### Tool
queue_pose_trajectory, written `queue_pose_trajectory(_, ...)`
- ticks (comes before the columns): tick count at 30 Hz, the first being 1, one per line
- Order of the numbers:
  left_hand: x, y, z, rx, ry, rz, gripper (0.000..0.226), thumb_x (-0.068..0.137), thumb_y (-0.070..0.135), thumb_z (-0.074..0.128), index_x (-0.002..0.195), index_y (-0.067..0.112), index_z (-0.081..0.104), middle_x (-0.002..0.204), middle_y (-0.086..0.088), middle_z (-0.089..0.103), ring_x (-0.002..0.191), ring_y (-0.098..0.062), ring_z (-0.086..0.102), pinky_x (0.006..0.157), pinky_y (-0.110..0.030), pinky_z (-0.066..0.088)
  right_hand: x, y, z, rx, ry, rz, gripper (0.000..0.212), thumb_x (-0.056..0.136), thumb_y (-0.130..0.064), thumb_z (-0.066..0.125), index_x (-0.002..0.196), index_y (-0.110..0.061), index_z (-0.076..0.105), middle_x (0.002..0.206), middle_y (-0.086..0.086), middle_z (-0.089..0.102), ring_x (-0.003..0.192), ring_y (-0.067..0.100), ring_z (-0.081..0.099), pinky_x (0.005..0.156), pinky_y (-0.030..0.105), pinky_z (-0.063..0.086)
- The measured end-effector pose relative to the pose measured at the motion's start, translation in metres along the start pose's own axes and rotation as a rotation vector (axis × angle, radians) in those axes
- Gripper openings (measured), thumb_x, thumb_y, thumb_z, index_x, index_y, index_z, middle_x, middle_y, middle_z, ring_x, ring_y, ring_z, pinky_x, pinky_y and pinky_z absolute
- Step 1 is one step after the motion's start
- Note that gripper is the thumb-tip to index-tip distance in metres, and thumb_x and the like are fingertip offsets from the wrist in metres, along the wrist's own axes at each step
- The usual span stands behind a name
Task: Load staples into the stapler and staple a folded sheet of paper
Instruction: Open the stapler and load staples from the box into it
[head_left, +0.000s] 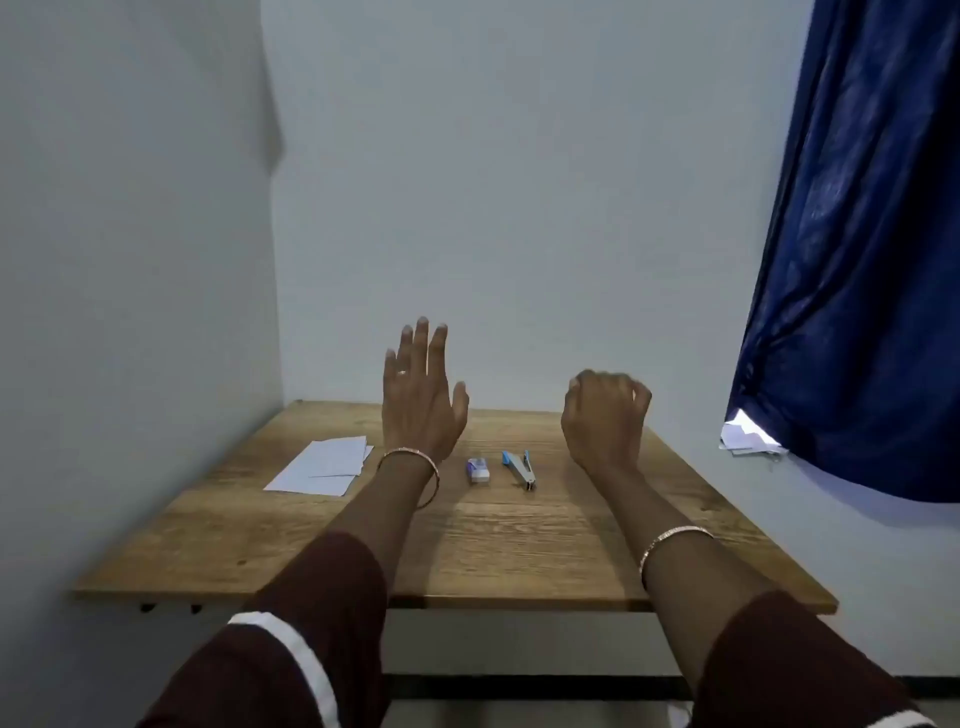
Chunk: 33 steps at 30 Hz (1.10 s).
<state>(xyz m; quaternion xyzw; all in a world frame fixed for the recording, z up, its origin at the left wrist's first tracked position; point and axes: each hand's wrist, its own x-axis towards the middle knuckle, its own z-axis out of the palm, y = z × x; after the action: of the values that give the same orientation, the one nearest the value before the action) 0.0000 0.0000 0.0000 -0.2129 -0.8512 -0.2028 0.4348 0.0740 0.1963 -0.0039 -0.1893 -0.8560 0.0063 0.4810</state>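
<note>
A small blue and silver stapler (521, 469) lies near the middle of the wooden table (519, 545). Just left of it sits a little white and purple staple box (478, 470). White paper sheets (323, 465) lie on the table's left part. My left hand (420, 397) is raised above the table behind the staple box, fingers straight and apart, holding nothing. Raised to the right of the stapler, my right hand (602, 415) has its fingers curled into a loose fist, and nothing shows in it. Neither hand touches any object.
The table stands in a corner, with pale walls at the left and behind. A dark blue curtain (852, 260) hangs at the right, with a bright gap and some white paper (745, 439) under its lower edge.
</note>
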Motion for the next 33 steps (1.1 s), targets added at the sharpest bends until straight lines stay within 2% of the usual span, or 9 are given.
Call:
queue_pose_trajectory(3, -0.015, -0.004, 0.016, -0.102, -0.104, -0.111, 0.063, 0.091, 0.023, 0.058, 0.149, 0.009, 0.038, 0.164, -0.015, 0.028, 0.153, -0.032, 0.024, 0.117, -0.047, 0.031, -0.008, -0.002, 0.014, 0.103, -0.088, 0.109, 0.028, 0.098, -0.019, 0.046, 0.083, -0.011, 0.068, 0.075, 0.005, 0.069, 0.085, 0.028, 0.062, 0.087, 0.042, 0.035)
queue_pose_trajectory(9, -0.028, -0.012, 0.063, -0.163, -0.262, -0.151, 0.05, 0.088, 0.02, 0.058, 0.137, 0.011, 0.051, 0.15, -0.009, 0.045, 0.131, -0.029, 0.05, 0.103, -0.042, 0.04, -0.022, -0.01, 0.065, 0.214, -0.397, 0.208, 0.025, 0.093, -0.024, 0.052, 0.078, -0.012, 0.068, 0.078, 0.002, 0.071, 0.083, 0.026, 0.065, 0.09, 0.039, 0.042)
queue_pose_trajectory(12, -0.024, -0.016, 0.085, -0.212, -0.312, -0.195, 0.043, 0.088, 0.019, 0.057, 0.131, 0.011, 0.056, 0.137, -0.008, 0.054, 0.117, -0.029, 0.057, 0.097, -0.041, 0.044, -0.019, -0.013, 0.089, 0.28, -0.572, 0.354, 0.025, 0.088, -0.033, 0.061, 0.079, -0.011, 0.07, 0.079, 0.004, 0.072, 0.081, 0.025, 0.068, 0.074, 0.035, 0.053)
queue_pose_trajectory(17, -0.014, -0.025, 0.119, -0.251, -0.374, -0.339, 0.036, 0.089, 0.021, 0.057, 0.125, 0.014, 0.06, 0.131, -0.008, 0.055, 0.115, -0.029, 0.057, 0.096, -0.041, 0.045, -0.007, -0.011, 0.115, 0.32, -0.699, 0.441, 0.03, 0.076, -0.04, 0.068, 0.067, -0.016, 0.054, 0.074, 0.005, 0.057, 0.071, 0.026, 0.057, 0.054, 0.028, 0.035)
queue_pose_trajectory(22, -0.003, -0.026, 0.142, -0.377, -0.471, -0.417, 0.029, 0.091, 0.026, 0.057, 0.117, 0.017, 0.063, 0.126, -0.005, 0.058, 0.115, -0.026, 0.057, 0.099, -0.043, 0.045, 0.018, -0.002, 0.129, 0.326, -0.798, 0.514, 0.024, 0.081, -0.023, 0.073, 0.092, -0.003, 0.07, 0.094, 0.014, 0.072, 0.092, 0.03, 0.071, 0.061, 0.031, 0.047)
queue_pose_trajectory(25, -0.001, -0.025, 0.147, -0.399, -0.493, -0.416, 0.023, 0.092, 0.03, 0.058, 0.112, 0.02, 0.066, 0.12, -0.003, 0.062, 0.113, -0.025, 0.059, 0.1, -0.045, 0.045, 0.023, 0.003, 0.132, 0.362, -0.766, 0.512, 0.016, 0.08, -0.017, 0.074, 0.077, -0.002, 0.07, 0.084, 0.013, 0.072, 0.08, 0.029, 0.07, 0.065, 0.035, 0.054)
queue_pose_trajectory(28, 0.0, -0.021, 0.143, -0.487, -0.42, -0.405, 0.019, 0.093, 0.036, 0.059, 0.098, 0.021, 0.068, 0.102, 0.003, 0.068, 0.1, -0.022, 0.063, 0.095, -0.049, 0.049, 0.019, 0.005, 0.136, 0.465, -0.62, 0.542, 0.012, 0.08, -0.016, 0.074, 0.073, -0.006, 0.077, 0.081, 0.011, 0.078, 0.082, 0.03, 0.075, 0.078, 0.043, 0.062)
queue_pose_trajectory(31, -0.001, -0.013, 0.136, -0.653, -0.354, -0.412, 0.025, 0.093, 0.043, 0.06, 0.09, 0.021, 0.07, 0.086, 0.01, 0.07, 0.088, -0.016, 0.065, 0.092, -0.051, 0.05, 0.018, 0.001, 0.138, 0.581, -0.431, 0.576, 0.012, 0.08, -0.013, 0.073, 0.071, -0.007, 0.077, 0.072, 0.008, 0.077, 0.072, 0.026, 0.075, 0.074, 0.047, 0.063)
queue_pose_trajectory(33, 0.0, -0.004, 0.131, -0.737, -0.371, -0.422, 0.028, 0.091, 0.049, 0.062, 0.09, 0.023, 0.072, 0.083, 0.009, 0.072, 0.086, -0.015, 0.066, 0.094, -0.052, 0.048, 0.018, -0.004, 0.136, 0.636, -0.335, 0.532, 0.013, 0.08, -0.012, 0.071, 0.069, -0.01, 0.077, 0.065, 0.002, 0.074, 0.063, 0.02, 0.074, 0.071, 0.042, 0.064)
